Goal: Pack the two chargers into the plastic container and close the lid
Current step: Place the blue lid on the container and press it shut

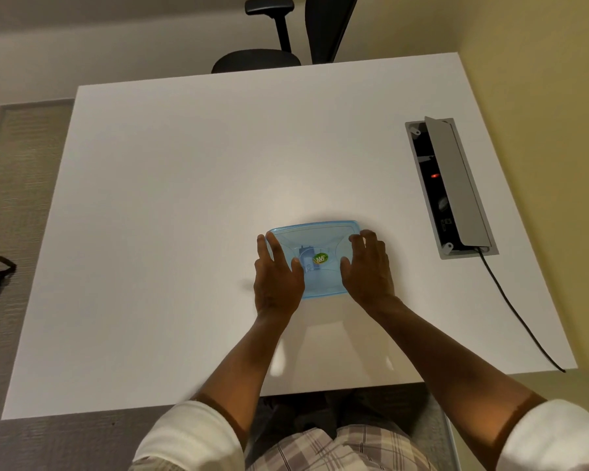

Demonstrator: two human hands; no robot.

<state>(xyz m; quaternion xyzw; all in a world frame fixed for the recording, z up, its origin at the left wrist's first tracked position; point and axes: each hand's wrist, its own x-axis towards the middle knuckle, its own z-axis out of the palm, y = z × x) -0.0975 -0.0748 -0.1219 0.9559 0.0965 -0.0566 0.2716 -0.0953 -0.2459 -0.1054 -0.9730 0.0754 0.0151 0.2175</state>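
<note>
A blue plastic container point(315, 260) is seen near the front middle of a white counter point(184, 198), its translucent lid point(320, 232) already laid over the top. It is flanked by both hands: the left hand point(276, 275) is spread flat along the left edge, the right hand point(368, 266) along the right edge, fingers extended and pressed down on the lid, not curled around anything. The placement suggests the lid is being pushed onto the rim from both sides so that it seats evenly. A dark shape, probably one charger point(307, 256), is made out through the lid beside a green sticker point(320, 258); a second charger cannot be distinguished. A recessed power socket box point(451, 188), its flap raised, and a black cable point(517, 311) lie well apart at the right.
</note>
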